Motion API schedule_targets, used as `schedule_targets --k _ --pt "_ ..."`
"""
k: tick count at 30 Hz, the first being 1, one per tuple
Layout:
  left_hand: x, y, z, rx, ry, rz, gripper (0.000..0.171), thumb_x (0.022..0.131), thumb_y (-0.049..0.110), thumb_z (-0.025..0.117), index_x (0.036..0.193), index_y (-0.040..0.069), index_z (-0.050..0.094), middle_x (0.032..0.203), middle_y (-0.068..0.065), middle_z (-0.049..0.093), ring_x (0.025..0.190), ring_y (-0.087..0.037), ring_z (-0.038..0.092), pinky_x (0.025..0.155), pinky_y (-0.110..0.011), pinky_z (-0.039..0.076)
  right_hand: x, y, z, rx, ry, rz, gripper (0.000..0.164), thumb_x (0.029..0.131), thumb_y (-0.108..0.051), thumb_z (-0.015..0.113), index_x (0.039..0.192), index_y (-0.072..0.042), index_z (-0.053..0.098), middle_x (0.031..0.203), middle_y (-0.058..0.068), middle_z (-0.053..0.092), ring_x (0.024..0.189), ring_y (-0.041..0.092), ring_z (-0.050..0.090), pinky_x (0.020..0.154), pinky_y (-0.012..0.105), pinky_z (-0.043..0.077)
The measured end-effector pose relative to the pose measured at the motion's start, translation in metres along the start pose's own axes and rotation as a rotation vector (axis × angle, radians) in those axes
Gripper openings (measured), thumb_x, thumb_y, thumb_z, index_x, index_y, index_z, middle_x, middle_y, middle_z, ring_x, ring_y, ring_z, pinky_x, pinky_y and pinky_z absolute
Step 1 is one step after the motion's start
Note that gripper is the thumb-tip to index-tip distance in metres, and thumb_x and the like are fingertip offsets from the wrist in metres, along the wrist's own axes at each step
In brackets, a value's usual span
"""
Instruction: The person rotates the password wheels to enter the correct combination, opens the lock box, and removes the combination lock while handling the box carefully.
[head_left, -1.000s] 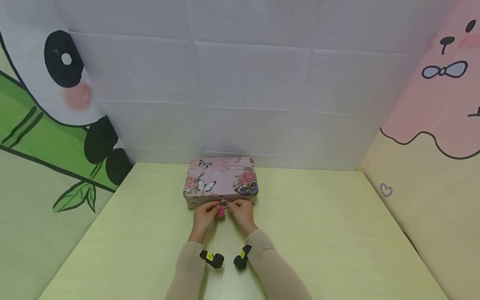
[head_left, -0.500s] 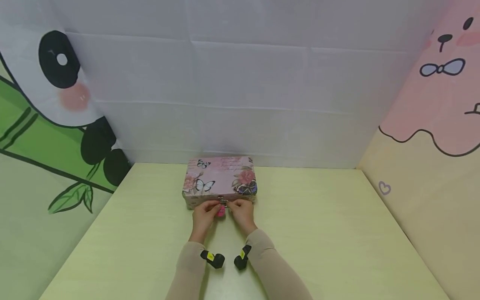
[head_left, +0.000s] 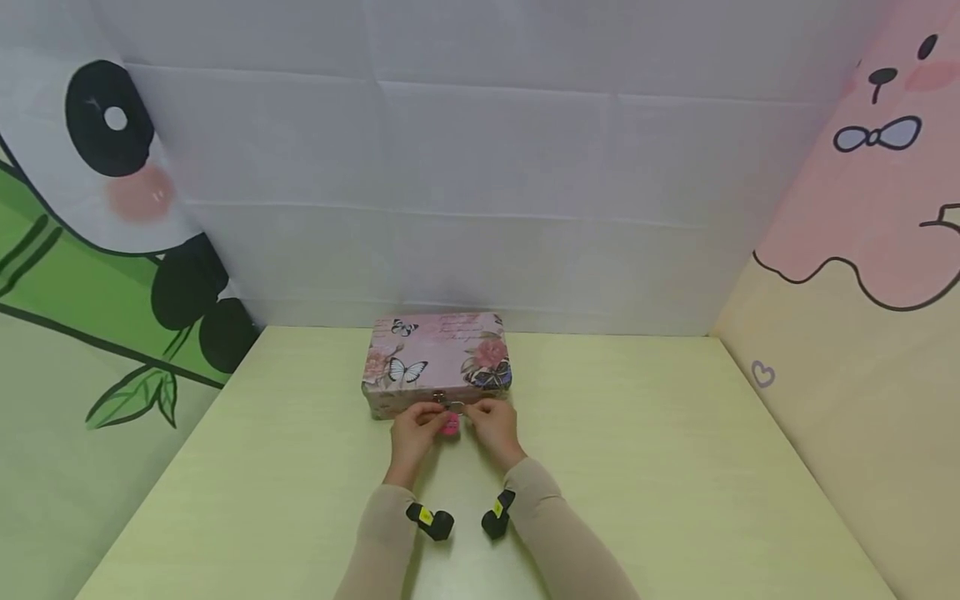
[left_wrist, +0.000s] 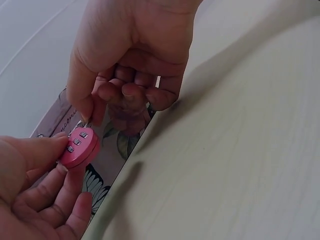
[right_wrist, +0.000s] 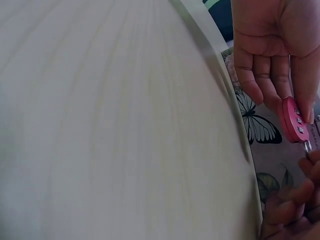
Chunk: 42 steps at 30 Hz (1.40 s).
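Observation:
A pink combination padlock with three number dials hangs between both hands, in front of a pink tin box printed with butterflies and roses. My left hand pinches the padlock's body between thumb and fingers. At its metal shackle, my right hand pinches with thumb and forefinger. The box's latch shows just left of the shackle, and its lid is down. In the left wrist view the dials of the padlock face up, and the right hand's other fingers are loosely curled.
The box stands near the back edge of a pale yellow table, close to a white cloth backdrop. Printed side panels rise at left and right. Each sleeve carries a black wrist camera.
Both hands and the padlock have shifted slightly right, so the shackle now sits to the right of the latch instead of right at it. The head view has turned a little.

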<state>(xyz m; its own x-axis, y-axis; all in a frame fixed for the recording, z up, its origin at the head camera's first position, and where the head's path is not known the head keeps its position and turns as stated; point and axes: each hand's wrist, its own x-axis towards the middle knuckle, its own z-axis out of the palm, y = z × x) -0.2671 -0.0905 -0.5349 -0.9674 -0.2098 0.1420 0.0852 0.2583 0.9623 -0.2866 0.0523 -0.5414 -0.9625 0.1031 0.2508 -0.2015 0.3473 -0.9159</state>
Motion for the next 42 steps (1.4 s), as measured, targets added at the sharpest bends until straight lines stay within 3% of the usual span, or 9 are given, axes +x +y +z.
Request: schedule_targets --k 3,15,24,29,35,42 --pt "0.000 0.001 0.002 0.021 -0.021 0.007 0.016 0.085 0.003 0.076 0.094 -0.008 0.071 0.082 -0.017 0.073 0.068 -0.007 0.061 0.059 -0.021 0.045 0.000 0.000 -0.007 -0.004 -0.004 -0.048 0.020 0.082 -0.013 0.072 0.064 -0.003 0.072 0.057 -0.005 0.060 0.056 0.010 0.049 0.050 0.024 0.040" --pt "-0.005 0.004 0.013 -0.014 -0.107 -0.036 0.020 0.082 0.007 0.080 0.095 -0.006 0.072 0.082 -0.015 0.073 0.071 -0.012 0.065 0.063 -0.026 0.049 0.003 0.000 -0.029 -0.086 -0.086 0.088 0.018 0.085 -0.009 0.073 0.071 0.001 0.073 0.058 -0.002 0.059 0.057 0.008 0.047 0.054 0.023 0.039" --pt "-0.010 0.008 0.022 -0.044 -0.183 -0.078 0.025 0.081 0.011 0.082 0.098 -0.004 0.072 0.083 -0.014 0.074 0.068 -0.012 0.065 0.058 -0.027 0.048 0.002 0.001 -0.053 -0.108 -0.159 0.057 0.018 0.086 -0.008 0.070 0.071 0.002 0.073 0.060 -0.001 0.059 0.057 0.010 0.048 0.053 0.025 0.039" --pt "-0.012 0.011 0.026 -0.058 -0.228 -0.064 0.023 0.082 0.008 0.080 0.099 -0.006 0.071 0.083 -0.015 0.074 0.069 -0.013 0.068 0.059 -0.027 0.051 0.002 0.000 -0.064 -0.136 -0.205 0.028 0.019 0.087 -0.009 0.069 0.071 0.002 0.073 0.064 0.005 0.064 0.056 0.009 0.049 0.054 0.025 0.040" --pt "-0.015 0.017 0.031 -0.044 -0.281 -0.041 0.023 0.083 0.006 0.079 0.100 -0.008 0.071 0.085 -0.018 0.074 0.072 -0.018 0.070 0.061 -0.028 0.052 0.000 -0.005 -0.079 -0.154 -0.246 0.057 0.016 0.088 -0.010 0.070 0.078 0.002 0.075 0.075 0.012 0.070 0.058 0.010 0.054 0.054 0.026 0.044" --pt "-0.019 0.020 0.040 -0.037 -0.328 -0.048 0.024 0.082 0.009 0.081 0.098 -0.005 0.070 0.085 -0.015 0.074 0.072 -0.017 0.069 0.062 -0.030 0.053 -0.001 -0.005 -0.094 -0.201 -0.269 0.060 0.017 0.087 -0.011 0.071 0.076 0.002 0.074 0.073 0.012 0.069 0.057 0.010 0.054 0.052 0.025 0.043"
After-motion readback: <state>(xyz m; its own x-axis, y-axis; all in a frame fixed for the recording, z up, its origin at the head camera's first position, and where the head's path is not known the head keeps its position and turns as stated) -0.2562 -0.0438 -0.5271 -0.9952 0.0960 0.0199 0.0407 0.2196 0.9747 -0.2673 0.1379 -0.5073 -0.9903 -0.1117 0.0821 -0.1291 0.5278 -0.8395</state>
